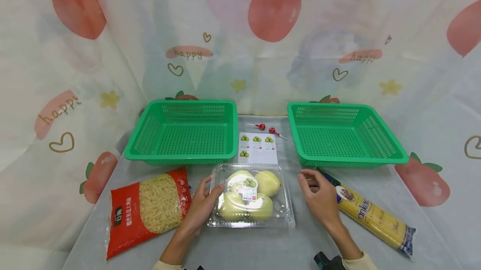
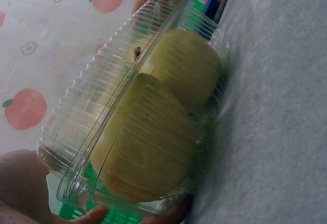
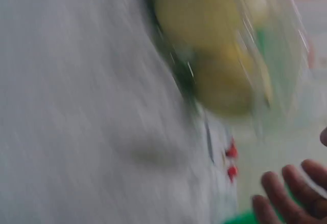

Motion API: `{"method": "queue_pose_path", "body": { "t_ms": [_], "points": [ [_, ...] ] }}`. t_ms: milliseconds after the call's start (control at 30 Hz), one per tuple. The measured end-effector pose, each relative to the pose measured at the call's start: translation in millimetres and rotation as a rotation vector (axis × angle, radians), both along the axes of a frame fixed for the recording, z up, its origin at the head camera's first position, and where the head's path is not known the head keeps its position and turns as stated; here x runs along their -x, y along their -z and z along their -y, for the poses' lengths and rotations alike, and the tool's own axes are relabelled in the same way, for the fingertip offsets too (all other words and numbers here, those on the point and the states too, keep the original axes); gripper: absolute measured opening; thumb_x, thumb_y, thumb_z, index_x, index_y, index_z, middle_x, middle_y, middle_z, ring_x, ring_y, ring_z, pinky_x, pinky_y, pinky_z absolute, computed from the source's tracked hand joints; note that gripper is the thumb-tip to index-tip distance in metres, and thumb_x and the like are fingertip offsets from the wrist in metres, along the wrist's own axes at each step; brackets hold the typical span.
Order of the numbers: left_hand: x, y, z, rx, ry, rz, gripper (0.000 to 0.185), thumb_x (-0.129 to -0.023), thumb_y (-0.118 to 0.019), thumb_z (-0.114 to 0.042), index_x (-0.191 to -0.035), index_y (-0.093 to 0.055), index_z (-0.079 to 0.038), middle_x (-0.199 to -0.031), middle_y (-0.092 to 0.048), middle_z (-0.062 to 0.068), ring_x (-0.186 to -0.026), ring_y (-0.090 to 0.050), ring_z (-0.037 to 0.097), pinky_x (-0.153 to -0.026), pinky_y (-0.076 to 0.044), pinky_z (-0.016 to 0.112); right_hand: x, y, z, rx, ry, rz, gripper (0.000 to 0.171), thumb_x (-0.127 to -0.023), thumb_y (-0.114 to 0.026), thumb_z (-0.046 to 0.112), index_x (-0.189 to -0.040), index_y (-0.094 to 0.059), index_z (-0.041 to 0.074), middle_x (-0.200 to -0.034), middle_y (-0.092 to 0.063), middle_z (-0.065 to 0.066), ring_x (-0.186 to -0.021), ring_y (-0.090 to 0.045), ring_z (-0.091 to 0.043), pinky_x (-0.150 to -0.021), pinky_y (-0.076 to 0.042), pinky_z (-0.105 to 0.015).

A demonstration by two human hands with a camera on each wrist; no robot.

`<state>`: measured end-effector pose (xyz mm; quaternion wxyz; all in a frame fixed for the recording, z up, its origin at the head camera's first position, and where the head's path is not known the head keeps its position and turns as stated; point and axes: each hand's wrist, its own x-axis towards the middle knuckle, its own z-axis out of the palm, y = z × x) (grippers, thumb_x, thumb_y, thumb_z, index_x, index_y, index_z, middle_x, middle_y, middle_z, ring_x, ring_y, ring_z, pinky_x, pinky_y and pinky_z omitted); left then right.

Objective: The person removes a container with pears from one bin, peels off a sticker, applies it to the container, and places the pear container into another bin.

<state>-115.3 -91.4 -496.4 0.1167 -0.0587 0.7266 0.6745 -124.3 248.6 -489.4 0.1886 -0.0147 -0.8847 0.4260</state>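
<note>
A clear plastic clamshell box (image 1: 283, 207) of several round, pale yellow-green fruits (image 1: 267, 183) sits at the front centre of the table, lid closed, with a fruit label (image 1: 249, 194) on top. My left hand (image 1: 204, 203) grips its left side, thumb over the lid edge; the left wrist view shows fingers (image 2: 94, 216) low at the box's corner. To the right of the box, apart from it, my right hand (image 1: 320, 195) hovers with loosely bent fingers and nothing in them. In the right wrist view its fingers (image 3: 299, 196) spread beside the blurred box.
Two green baskets (image 1: 180, 160) (image 1: 353, 162) stand at the back. Between them lie a card with fruit stickers (image 1: 259, 157) and two red lollipops (image 1: 260, 127) (image 1: 272, 130). A red bag of pasta (image 1: 131, 220) lies left, a yellow spaghetti pack (image 1: 379, 220) right.
</note>
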Motion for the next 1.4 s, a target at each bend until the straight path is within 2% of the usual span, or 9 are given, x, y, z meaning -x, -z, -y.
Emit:
{"method": "queue_pose_path", "body": {
  "t_ms": [167,333,467,600,767,900,1100,1200,1400],
  "points": [
    [0.5,-0.9,-1.2,-0.002,0.007,-0.011,0.074,-0.105,-0.064,-0.046,-0.164,-0.032,-0.012,-0.135,-0.066,0.021,-0.106,-0.067,0.026,-0.078,-0.054,0.038,-6.6,2.3,31.1,0.04,-0.165,0.337,0.067,-0.105,-0.067,0.044,-0.153,-0.05,0.002,-0.137,-0.065,-0.024,-0.121,-0.067,-0.039,-0.094,-0.059,-0.052],
    [-0.1,-3.4,-1.5,0.052,0.013,-0.013,0.074,-0.105,-0.064,-0.045,-0.162,-0.035,-0.007,-0.14,-0.063,0.024,-0.117,-0.066,0.032,-0.088,-0.056,0.043,-5.4,-0.1,40.7,0.125,-0.198,0.474,0.078,-0.102,-0.066,0.051,-0.156,-0.043,-0.001,-0.146,-0.057,-0.029,-0.129,-0.062,-0.042,-0.102,-0.054,-0.057],
    [0.0,-4.1,-1.2,0.091,0.006,-0.015,0.072,-0.105,-0.064,-0.043,-0.159,-0.038,-0.004,-0.15,-0.055,0.026,-0.129,-0.061,0.037,-0.1,-0.053,0.049,-7.2,1.5,43.8,0.24,-0.217,0.469,0.066,-0.102,-0.069,0.041,-0.144,-0.044,-0.003,-0.137,-0.062,-0.026,-0.119,-0.065,-0.034,-0.098,-0.055,-0.046],
    [0.4,-6.4,2.6,0.142,-0.032,-0.024,0.068,-0.105,-0.063,-0.043,-0.156,-0.044,-0.003,-0.152,-0.053,0.024,-0.134,-0.056,0.038,-0.105,-0.051,0.052,-9.7,3.9,48.1,0.389,-0.218,0.46,0.058,-0.101,-0.07,0.032,-0.137,-0.037,0.0,-0.124,-0.063,-0.021,-0.099,-0.066,-0.023,-0.086,-0.056,-0.034],
    [2.6,-8.6,9.1,0.098,-0.057,-0.019,0.067,-0.108,-0.059,-0.046,-0.156,-0.044,-0.002,-0.156,-0.05,0.025,-0.146,-0.045,0.044,-0.115,-0.042,0.061,-12.0,4.8,55.4,0.551,-0.222,0.439,0.059,-0.103,-0.068,0.029,-0.138,-0.028,0.004,-0.125,-0.058,-0.023,-0.089,-0.068,-0.023,-0.078,-0.06,-0.035],
    [4.1,-6.5,9.3,0.051,-0.057,-0.011,0.066,-0.109,-0.057,-0.048,-0.155,-0.046,-0.003,-0.155,-0.051,0.025,-0.146,-0.046,0.042,-0.114,-0.044,0.055,-13.2,5.0,58.7,0.614,-0.235,0.419,0.056,-0.107,-0.061,0.03,-0.139,-0.023,0.005,-0.137,-0.049,-0.027,-0.1,-0.07,-0.031,-0.082,-0.063,-0.043],
    [7.0,-1.6,3.0,-0.015,-0.027,-0.007,0.059,-0.111,-0.053,-0.047,-0.151,-0.05,-0.004,-0.151,-0.053,0.02,-0.137,-0.051,0.034,-0.094,-0.055,0.039,-18.4,1.3,52.4,0.576,-0.168,0.362,0.045,-0.111,-0.053,0.03,-0.134,-0.024,0.006,-0.164,-0.025,-0.032,-0.132,-0.056,-0.049,-0.1,-0.057,-0.053],
    [7.6,1.2,-1.6,-0.051,-0.014,-0.021,0.054,-0.113,-0.05,-0.042,-0.149,-0.051,-0.002,-0.146,-0.055,0.02,-0.13,-0.055,0.032,-0.094,-0.057,0.039,-20.0,-4.3,45.2,0.586,-0.159,0.343,0.043,-0.111,-0.053,0.028,-0.133,-0.022,0.007,-0.168,-0.017,-0.03,-0.139,-0.048,-0.049,-0.099,-0.058,-0.057],
    [11.2,8.4,-17.3,-0.079,0.021,-0.046,0.048,-0.113,-0.052,-0.035,-0.146,-0.057,-0.001,-0.144,-0.06,0.019,-0.126,-0.061,0.03,-0.097,-0.059,0.043,-29.8,-20.5,16.7,0.581,-0.15,0.344,0.038,-0.113,-0.049,0.028,-0.131,-0.021,0.009,-0.16,-0.027,-0.026,-0.138,-0.048,-0.038,-0.097,-0.06,-0.051]
  ]
}}
